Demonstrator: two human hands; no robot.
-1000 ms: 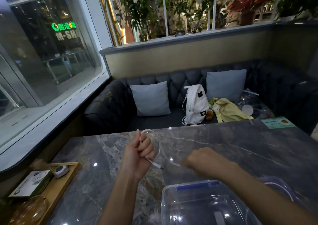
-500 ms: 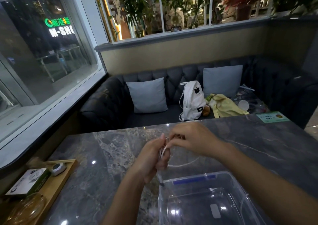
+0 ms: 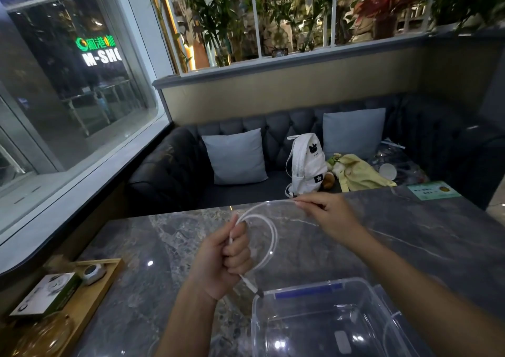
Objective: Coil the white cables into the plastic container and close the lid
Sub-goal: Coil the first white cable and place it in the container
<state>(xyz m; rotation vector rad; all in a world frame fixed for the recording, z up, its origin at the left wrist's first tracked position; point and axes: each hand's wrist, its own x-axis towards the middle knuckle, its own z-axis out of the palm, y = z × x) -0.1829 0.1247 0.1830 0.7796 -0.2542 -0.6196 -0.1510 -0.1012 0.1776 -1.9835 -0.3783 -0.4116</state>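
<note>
A thin white cable (image 3: 274,236) loops in the air above the dark marble table (image 3: 164,247). My left hand (image 3: 228,255) is a fist around the gathered loops, and a plug end pokes out below it toward the container. My right hand (image 3: 328,214) pinches the cable's upper stretch, up and to the right of the left hand. The clear plastic container (image 3: 314,326) stands open at the near edge, under my right forearm. A second white cable curves behind its right wall. No lid is clearly visible.
A wooden tray (image 3: 90,296) with a small box and a round object lies at the table's left edge. A green card (image 3: 431,190) rests at the far right corner. Behind the table a dark sofa holds two cushions, a white backpack (image 3: 307,165) and yellow cloth.
My right hand has moved away from the left, up and to the right, drawing out a wide arc of cable. The left hand keeps its grip on the loops.
</note>
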